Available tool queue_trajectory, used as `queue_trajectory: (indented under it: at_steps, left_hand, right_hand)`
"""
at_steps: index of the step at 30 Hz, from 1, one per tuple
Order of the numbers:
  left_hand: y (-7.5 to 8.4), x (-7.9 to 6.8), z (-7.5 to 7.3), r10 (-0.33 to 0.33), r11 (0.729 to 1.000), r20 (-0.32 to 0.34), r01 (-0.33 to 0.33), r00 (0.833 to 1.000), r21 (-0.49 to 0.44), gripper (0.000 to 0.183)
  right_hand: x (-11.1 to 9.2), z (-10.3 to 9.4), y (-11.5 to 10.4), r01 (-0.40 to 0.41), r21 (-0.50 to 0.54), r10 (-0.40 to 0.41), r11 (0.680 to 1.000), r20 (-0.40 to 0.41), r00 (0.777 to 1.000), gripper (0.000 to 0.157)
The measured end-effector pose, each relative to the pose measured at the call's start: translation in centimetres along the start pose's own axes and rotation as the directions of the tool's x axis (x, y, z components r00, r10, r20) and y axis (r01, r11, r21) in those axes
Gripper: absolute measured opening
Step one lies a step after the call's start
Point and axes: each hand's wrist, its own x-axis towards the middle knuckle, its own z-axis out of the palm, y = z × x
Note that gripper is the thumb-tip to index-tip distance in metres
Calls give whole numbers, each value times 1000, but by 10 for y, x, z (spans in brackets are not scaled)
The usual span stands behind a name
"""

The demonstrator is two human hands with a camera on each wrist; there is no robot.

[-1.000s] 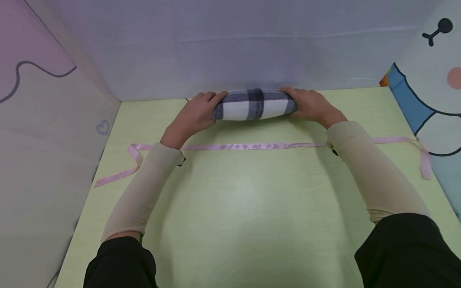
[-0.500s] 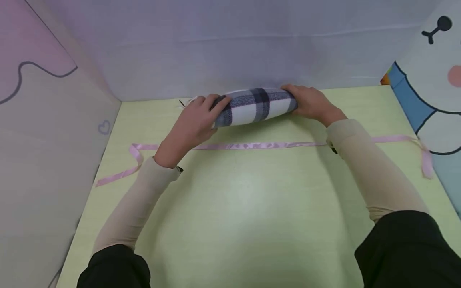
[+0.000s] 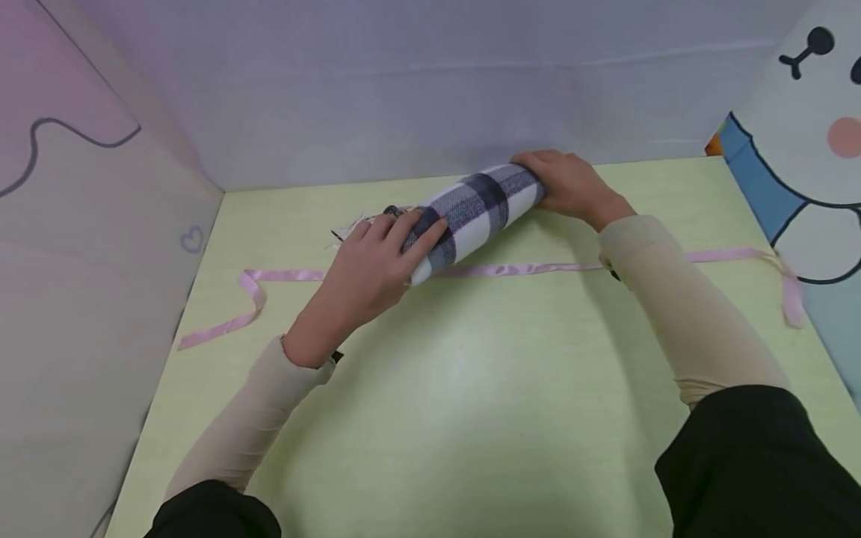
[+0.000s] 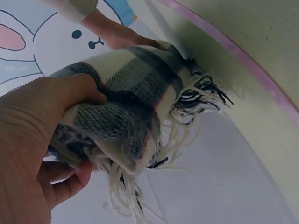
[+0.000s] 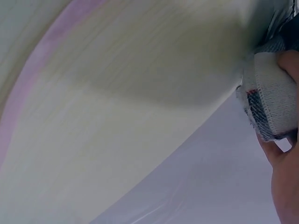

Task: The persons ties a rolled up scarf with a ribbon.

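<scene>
A rolled plaid scarf in white, grey and black is held between both hands near the back of the table. It slants, with its left end closer to me. My left hand grips that end, thumb on one side and fingers curled round the other, as the left wrist view shows. White and black fringe hangs from the scarf there. The right end is gripped by my right hand. A pink satin ribbon lies across the table, passing under the scarf's left end and my right forearm.
The pale yellow table meets a whitish back wall. Side panels stand left and right, the right one printed with a cartoon animal. The ribbon's left tail lies folded, and its right tail hangs near the table's right edge.
The scarf has turned from nearly level to slanted, its left end coming towards me with my left hand. My right hand has shifted only slightly. More fringe shows behind the left hand.
</scene>
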Motion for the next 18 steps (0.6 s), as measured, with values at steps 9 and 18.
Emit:
queue_trajectory:
  at_steps: [9,18]
  left_hand:
    - [33,-12,-20,65,996,-12,-64,998,58,48]
    - [66,-19,-27,165,981,-9,-163,986,102,47]
  right_hand:
    - [11,6,-9,47,-65,-48,997,-15,999,78]
    - [14,13,-16,181,-168,-190,969,-39,981,72]
